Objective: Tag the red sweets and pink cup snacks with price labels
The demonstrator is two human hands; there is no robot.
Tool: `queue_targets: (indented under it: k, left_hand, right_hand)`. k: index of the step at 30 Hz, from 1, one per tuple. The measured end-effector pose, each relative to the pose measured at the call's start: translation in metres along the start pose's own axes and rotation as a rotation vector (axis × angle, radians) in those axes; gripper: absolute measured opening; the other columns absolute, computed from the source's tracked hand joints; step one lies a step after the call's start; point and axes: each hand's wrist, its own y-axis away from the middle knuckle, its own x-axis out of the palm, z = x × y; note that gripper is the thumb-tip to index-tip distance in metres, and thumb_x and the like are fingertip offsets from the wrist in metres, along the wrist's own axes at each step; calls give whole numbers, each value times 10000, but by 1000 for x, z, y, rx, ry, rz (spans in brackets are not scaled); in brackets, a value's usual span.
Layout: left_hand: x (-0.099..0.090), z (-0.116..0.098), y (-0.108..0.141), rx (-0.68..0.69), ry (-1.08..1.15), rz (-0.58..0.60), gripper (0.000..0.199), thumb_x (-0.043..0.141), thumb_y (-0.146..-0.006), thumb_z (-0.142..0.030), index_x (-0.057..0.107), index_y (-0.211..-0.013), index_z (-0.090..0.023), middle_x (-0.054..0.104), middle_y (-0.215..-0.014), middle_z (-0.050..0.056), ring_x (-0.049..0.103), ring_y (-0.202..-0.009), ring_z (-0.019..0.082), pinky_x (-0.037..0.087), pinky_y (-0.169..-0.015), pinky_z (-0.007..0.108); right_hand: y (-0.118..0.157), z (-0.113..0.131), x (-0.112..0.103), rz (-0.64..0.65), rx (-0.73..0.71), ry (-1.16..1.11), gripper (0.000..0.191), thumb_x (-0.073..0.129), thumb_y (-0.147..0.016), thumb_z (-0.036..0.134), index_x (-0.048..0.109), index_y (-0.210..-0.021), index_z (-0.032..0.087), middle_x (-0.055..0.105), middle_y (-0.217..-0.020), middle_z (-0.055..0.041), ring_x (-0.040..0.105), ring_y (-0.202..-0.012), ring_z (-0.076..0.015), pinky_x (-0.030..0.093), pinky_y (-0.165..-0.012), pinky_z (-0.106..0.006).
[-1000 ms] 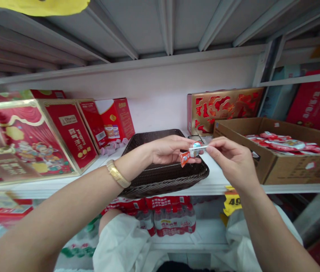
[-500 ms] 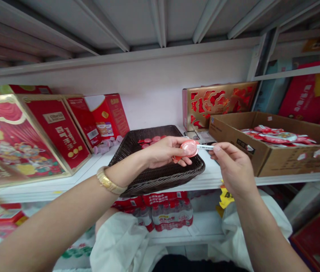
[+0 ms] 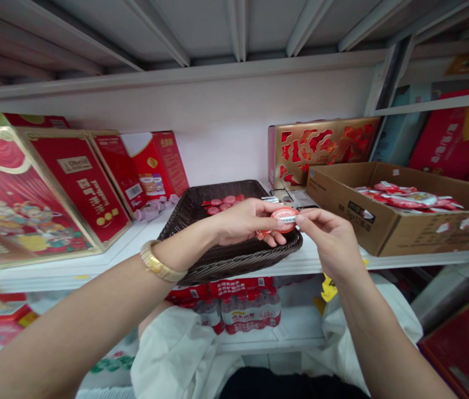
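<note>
In front of me, my left hand [image 3: 251, 223] grips a small round packet [image 3: 285, 213] in red wrapping, its fingers behind and its thumb at the near edge. A white barcode label [image 3: 289, 220] lies across the packet's face. My right hand [image 3: 332, 235] pinches at the right end of this label, thumb and forefinger against the packet's edge. Both hands are over the right part of a dark woven basket [image 3: 234, 270]. Several round red packets [image 3: 223, 203] lie at the back of the basket, partly hidden by my left hand.
A cardboard box [image 3: 438, 235] of red packets stands right on the white shelf [image 3: 134, 252], before a gold and red box [image 3: 321, 149]. Red gift boxes [image 3: 80, 183] and crumpled pale purple pieces [image 3: 153, 209] are left. Bottled drinks [image 3: 251, 310] stand below.
My right hand has moved left, bringing the barcode label from beside the round packet onto its face. My left hand still holds the packet, slightly further right.
</note>
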Motion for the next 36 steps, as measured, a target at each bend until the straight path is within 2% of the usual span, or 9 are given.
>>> queue_targets:
  k: [6, 9, 13, 19, 24, 27, 30, 33, 36]
  left_hand:
    - [-1, 2, -1, 13, -41, -14, 362, 746, -764, -328, 688, -1071, -146, 685, -798, 31, 658, -650, 97, 486, -598, 210]
    - [-2, 3, -1, 23, -27, -12, 340, 737, -774, -317, 687, -1051, -126, 694, -790, 41, 660, -626, 98, 491, -591, 209]
    - [-3, 5, -2, 15, 9, -5, 300, 718, -793, -265, 678, -1049, -114, 698, -771, 45, 666, -620, 97, 481, -564, 188]
    - [-3, 6, -2, 1, 181, 57, 254, 636, -839, -255, 668, -1029, -90, 700, -778, 68, 677, -634, 126, 533, -628, 247]
    - [-4, 7, -3, -15, 155, 54, 282, 659, -808, -169, 664, -1079, -91, 710, -789, 72, 684, -666, 124, 540, -665, 243]
    - [-3, 5, -2, -15, 155, 47, 285, 678, -801, -176, 672, -1074, -95, 710, -792, 68, 683, -663, 120, 541, -666, 239]
    - [-2, 3, 0, -29, 153, 47, 308, 721, -777, -212, 685, -1065, -110, 711, -804, 62, 683, -673, 117, 541, -670, 232]
    - [-2, 2, 0, -36, 91, -5, 328, 770, -740, -274, 707, -1027, -128, 719, -839, 61, 671, -679, 106, 545, -688, 232]
    - [-3, -2, -2, -45, -73, -92, 299, 768, -735, -359, 729, -911, -120, 712, -785, 55, 648, -637, 97, 537, -624, 211]
  right_hand:
    - [0, 0, 5, -107, 35, -50, 264, 838, -590, 361, 642, -621, 185, 695, -672, -30, 627, -625, -155, 534, -632, -302]
    - [-1, -2, 4, -147, 54, -108, 308, 846, -583, 370, 642, -718, 183, 690, -683, -16, 624, -605, -136, 531, -610, -280]
    - [-1, -3, 3, -84, 67, -122, 349, 772, -684, 443, 675, -899, 186, 695, -731, -22, 624, -617, -133, 531, -607, -281]
    - [1, 0, 8, -44, 49, -43, 324, 796, -652, 430, 711, -846, 185, 725, -795, -54, 651, -693, -166, 555, -682, -321]
    - [2, -1, 6, -47, 49, -42, 276, 764, -695, 406, 728, -861, 189, 736, -839, -56, 663, -746, -178, 553, -719, -329]
    - [2, -3, 5, -53, 37, -60, 251, 720, -746, 411, 732, -867, 191, 724, -799, -41, 649, -731, -162, 542, -710, -309]
    - [2, -4, 6, -43, 36, -69, 259, 756, -710, 402, 714, -847, 185, 716, -778, -41, 640, -705, -156, 541, -690, -299]
    - [2, -1, 8, -59, 23, -50, 288, 777, -678, 412, 688, -827, 182, 713, -776, -51, 642, -689, -160, 550, -670, -303]
    - [2, 4, 4, -92, 23, -47, 311, 764, -686, 437, 673, -835, 179, 712, -781, -56, 646, -679, -158, 557, -665, -303]
